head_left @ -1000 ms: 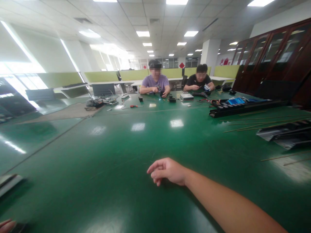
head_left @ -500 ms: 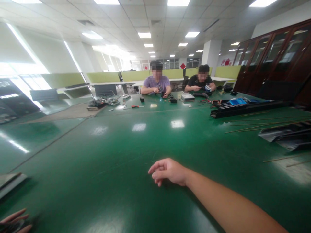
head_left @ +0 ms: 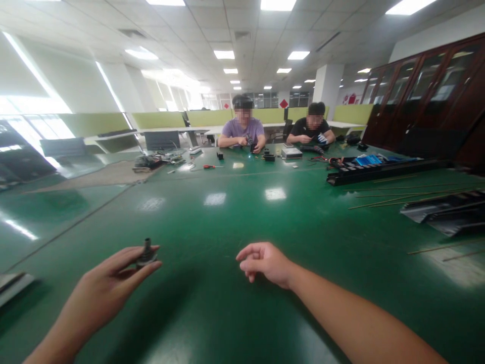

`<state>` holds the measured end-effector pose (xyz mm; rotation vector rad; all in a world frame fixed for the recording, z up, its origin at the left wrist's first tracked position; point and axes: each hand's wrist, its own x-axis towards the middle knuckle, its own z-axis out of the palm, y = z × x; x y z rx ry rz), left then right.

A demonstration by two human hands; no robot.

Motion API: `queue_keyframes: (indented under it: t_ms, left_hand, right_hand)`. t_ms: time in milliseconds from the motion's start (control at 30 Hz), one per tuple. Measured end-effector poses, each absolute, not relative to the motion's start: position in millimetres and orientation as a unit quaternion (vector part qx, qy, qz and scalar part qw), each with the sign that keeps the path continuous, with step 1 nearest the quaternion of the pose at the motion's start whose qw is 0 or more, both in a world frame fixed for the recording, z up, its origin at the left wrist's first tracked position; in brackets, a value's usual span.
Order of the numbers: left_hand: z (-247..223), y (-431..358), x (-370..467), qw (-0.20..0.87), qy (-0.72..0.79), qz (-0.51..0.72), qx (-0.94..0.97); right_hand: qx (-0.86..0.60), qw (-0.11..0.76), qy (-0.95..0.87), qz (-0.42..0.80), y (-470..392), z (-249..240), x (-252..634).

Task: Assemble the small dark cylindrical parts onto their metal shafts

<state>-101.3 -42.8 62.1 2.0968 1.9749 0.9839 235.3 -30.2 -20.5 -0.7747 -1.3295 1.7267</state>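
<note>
My left hand (head_left: 113, 278) is raised over the left part of the green table (head_left: 212, 313). Its thumb and fingers pinch a small dark metal part with a short upright stem (head_left: 147, 259); the grip hides some of it, and I cannot make out its exact kind. Lower down the table, the hand casts a shadow. To the right, my right hand (head_left: 263, 264) is low over the tabletop, fingers loosely bent and apart, with nothing in it. A gap of bare green surface lies between the two hands.
Two people (head_left: 242, 126) work at the far side. Near them are a red screwdriver (head_left: 210, 167), a white box (head_left: 291, 152) and black parts. Along the right lie thin rods (head_left: 390, 202) and black channels (head_left: 447, 212). A flat grey-edged object (head_left: 18, 288) lies at left.
My left hand has come in from the lower left corner, carrying the metal part up and rightward over the table. My right hand has stayed almost still.
</note>
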Motion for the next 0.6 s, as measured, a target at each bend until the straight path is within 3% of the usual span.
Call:
queue_keyframes:
  t_ms: [67,167,333,600]
  left_hand:
    - [62,-29,-68,0.138,0.621,0.303,0.71]
    - [57,-12,-19,0.189,0.555,0.256,0.769]
    - [35,-3,30,0.19,0.456,0.208,0.844]
    - [0,-12,26,0.215,0.448,0.259,0.828]
  right_hand:
    - [-0.333,0.423,-0.539,0.648,-27,-22,237]
    - [-0.395,0.452,-0.567,0.564,-23,-26,240]
    - [-0.498,0.452,-0.625,0.397,-21,-32,245]
    - [-0.51,0.405,-0.67,0.357,-27,-30,241]
